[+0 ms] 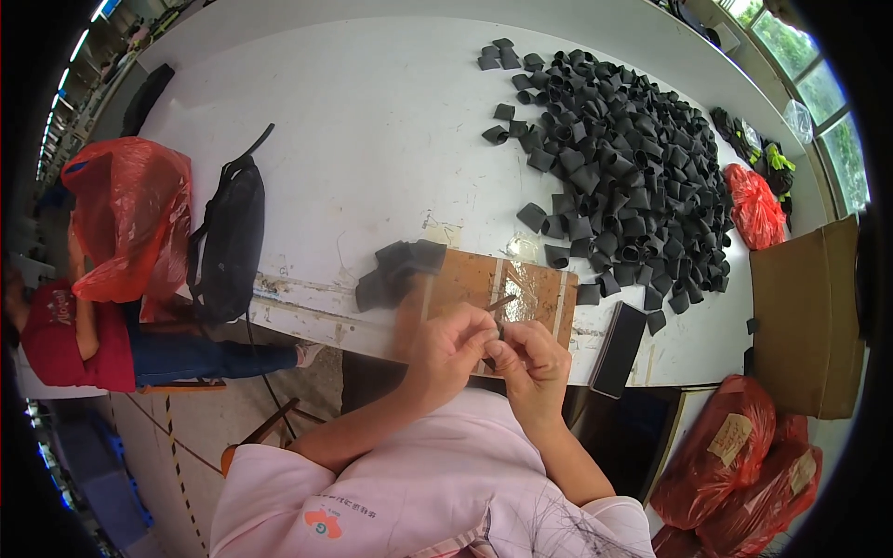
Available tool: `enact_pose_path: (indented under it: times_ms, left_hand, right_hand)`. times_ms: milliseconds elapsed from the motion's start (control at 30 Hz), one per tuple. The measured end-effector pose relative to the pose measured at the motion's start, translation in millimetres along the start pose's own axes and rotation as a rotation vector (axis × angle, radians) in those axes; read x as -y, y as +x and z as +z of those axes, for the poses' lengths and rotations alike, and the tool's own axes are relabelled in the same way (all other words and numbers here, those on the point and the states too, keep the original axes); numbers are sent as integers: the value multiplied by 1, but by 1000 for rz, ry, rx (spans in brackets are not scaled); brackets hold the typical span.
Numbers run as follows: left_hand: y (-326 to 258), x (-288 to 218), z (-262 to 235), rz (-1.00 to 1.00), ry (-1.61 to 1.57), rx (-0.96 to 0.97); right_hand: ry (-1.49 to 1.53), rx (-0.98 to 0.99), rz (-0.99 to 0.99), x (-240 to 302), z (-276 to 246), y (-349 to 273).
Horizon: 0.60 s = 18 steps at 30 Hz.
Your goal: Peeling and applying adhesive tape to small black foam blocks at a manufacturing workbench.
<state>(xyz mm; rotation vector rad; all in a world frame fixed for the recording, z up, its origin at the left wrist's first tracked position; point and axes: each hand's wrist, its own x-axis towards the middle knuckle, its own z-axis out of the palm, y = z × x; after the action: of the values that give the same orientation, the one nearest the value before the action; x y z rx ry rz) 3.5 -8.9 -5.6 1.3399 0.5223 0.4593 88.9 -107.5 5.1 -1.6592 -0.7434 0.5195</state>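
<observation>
My left hand (448, 349) and my right hand (534, 365) meet at the table's near edge, over a brown board (460, 279). Both have their fingertips pinched together on a small dark piece (499, 328), mostly hidden by the fingers. Above the left fingers a thin dark, pointed end (502, 302) sticks out; its kind is unclear. Several black fabric pieces (395, 272) lie overlapped at the board's left side. Beyond the board, to the right, spreads a large heap of short black fabric loops (623, 167).
A flat black rectangular thing (619, 350) lies right of the board. A black bag (229, 237) and a red plastic bag (130, 214) are at left, by a seated person (70, 335). A cardboard box (807, 316) and red sacks (721, 456) are at right.
</observation>
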Motion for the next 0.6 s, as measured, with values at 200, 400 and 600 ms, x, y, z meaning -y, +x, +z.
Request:
enact_pose_path:
  times_ms: [200, 400, 600]
  left_hand:
    - [-3, 11, 11, 501, 607, -285]
    - [7, -9, 3, -210, -306, -232]
    - [1, -14, -5, -239, -368, 5]
  right_hand:
    - [-296, -65, -233, 3, 7, 4]
    - [-443, -239, -261, -13, 9, 9]
    - [706, 133, 508, -11, -15, 13]
